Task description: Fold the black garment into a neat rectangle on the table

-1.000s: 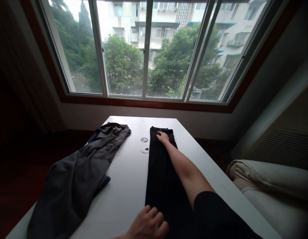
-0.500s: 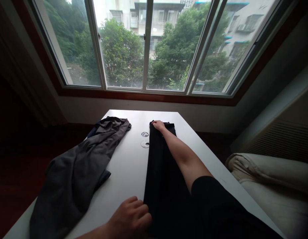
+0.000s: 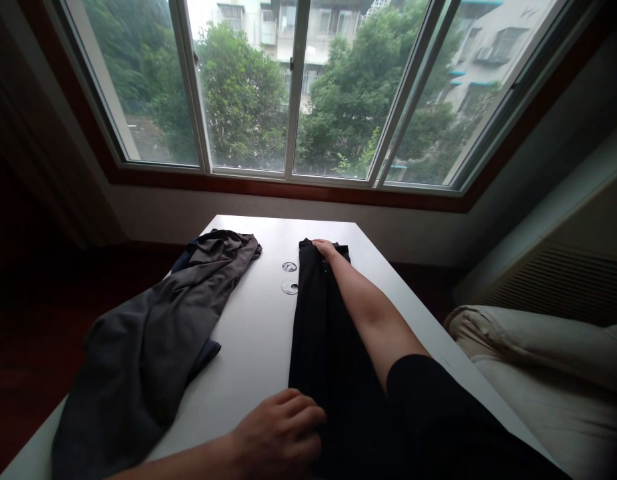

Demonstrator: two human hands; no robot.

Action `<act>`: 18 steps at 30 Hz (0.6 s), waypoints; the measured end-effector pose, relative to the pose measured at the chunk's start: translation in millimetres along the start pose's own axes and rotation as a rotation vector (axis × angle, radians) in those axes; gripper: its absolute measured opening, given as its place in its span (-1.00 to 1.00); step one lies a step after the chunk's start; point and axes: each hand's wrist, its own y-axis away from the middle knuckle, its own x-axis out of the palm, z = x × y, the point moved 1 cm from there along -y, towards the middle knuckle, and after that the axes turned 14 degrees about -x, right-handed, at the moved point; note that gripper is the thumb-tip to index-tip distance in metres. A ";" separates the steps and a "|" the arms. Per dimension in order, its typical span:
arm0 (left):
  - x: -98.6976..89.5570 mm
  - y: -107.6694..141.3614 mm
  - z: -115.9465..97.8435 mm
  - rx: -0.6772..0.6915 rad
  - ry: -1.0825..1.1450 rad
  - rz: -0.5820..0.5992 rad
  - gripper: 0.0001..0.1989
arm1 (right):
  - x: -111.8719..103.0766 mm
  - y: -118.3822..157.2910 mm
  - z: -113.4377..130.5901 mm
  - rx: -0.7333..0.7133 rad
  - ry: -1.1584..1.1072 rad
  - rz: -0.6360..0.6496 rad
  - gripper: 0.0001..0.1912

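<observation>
Dim room light falls from a wide window [image 3: 292, 100] across the back, with trees [image 3: 243, 100] and a pale building [image 3: 333, 23] outside. Working left to right, I have a dark curtain [image 3: 48, 133] at the edge, then a white counter [image 3: 238, 353] running toward the window. On its left side lies a rumpled grey garment [image 3: 153, 327], with a dark blue cloth [image 3: 208, 353] showing from beneath. My left hand [image 3: 286, 423] comes next, low in view, fingers curled at the near left edge of a black garment [image 3: 311, 320]; I cannot tell whether they grip the fabric. Farther up the counter, two round discs [image 3: 289, 287] sit just beside that garment, which lies lengthwise right of centre. My right hand [image 3: 324, 248] reaches to its far end, fingers bent over the cloth, and I cannot tell if they pinch it. Beyond the counter's right edge are pale rolled bedding [image 3: 533, 340] and a slatted panel [image 3: 563, 280].
</observation>
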 end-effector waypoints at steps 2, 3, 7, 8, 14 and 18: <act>5.1 -6.4 0.4 0.000 -0.007 0.102 -0.79 | -2.8 6.9 -7.3 0.019 0.018 0.040 -0.68; 6.7 -9.0 0.0 -0.006 -0.010 0.154 -0.76 | -4.0 10.3 -10.6 0.027 0.032 0.057 -0.67; 7.0 -17.8 -7.0 -0.040 0.013 0.285 -0.49 | -13.2 23.7 -19.3 0.011 0.150 0.057 -0.67; 5.7 -20.5 -9.4 -0.063 0.026 0.304 -0.45 | -16.2 27.7 -20.1 -0.002 0.192 0.044 -0.69; 2.0 -44.3 -11.1 -0.206 0.089 0.313 -0.58 | -9.2 63.7 -18.1 -0.138 0.442 0.057 -0.62; 15.6 -53.0 2.8 -0.167 0.171 0.312 -0.29 | 14.7 81.7 -24.8 -0.212 0.615 0.286 -0.44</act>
